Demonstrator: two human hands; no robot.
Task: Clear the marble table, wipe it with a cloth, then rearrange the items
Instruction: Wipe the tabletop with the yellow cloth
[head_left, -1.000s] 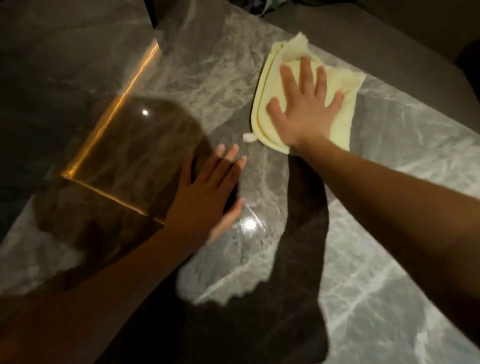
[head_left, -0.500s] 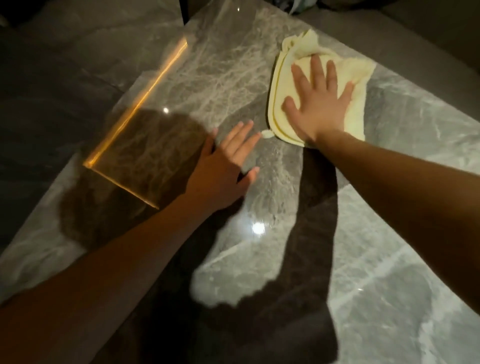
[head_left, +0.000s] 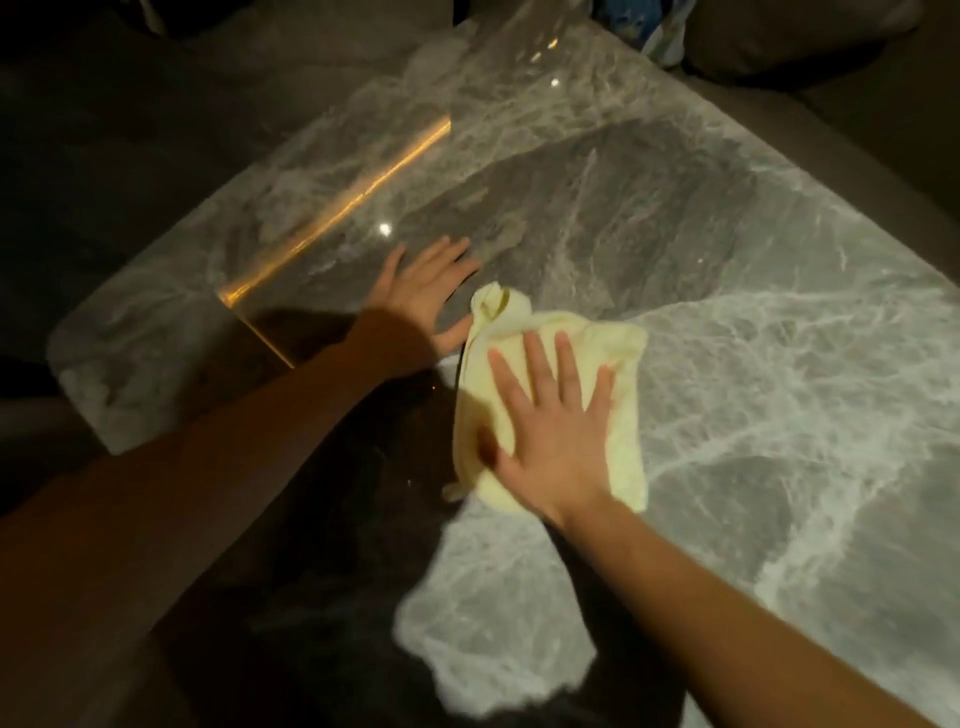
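A pale yellow cloth (head_left: 621, 364) lies folded on the grey marble table (head_left: 779, 415), near the middle of the view. My right hand (head_left: 556, 431) presses flat on top of it, palm down and fingers spread, covering its lower left part. My left hand (head_left: 426, 296) rests flat on the marble just left of the cloth, fingers apart and nothing in it, its thumb close to the cloth's edge. My arms and head cast dark shadows over the near side of the table.
A gold strip of reflected light (head_left: 337, 208) crosses the table's left part. The table's rounded corner (head_left: 67, 358) is at the left, with dark floor beyond. A dark sofa (head_left: 805, 36) and some blue-white fabric (head_left: 654, 26) sit past the far edge.
My right hand has dragged the cloth from the far side of the table toward me and to the left, beside my left hand. The left hand stayed flat on the marble.
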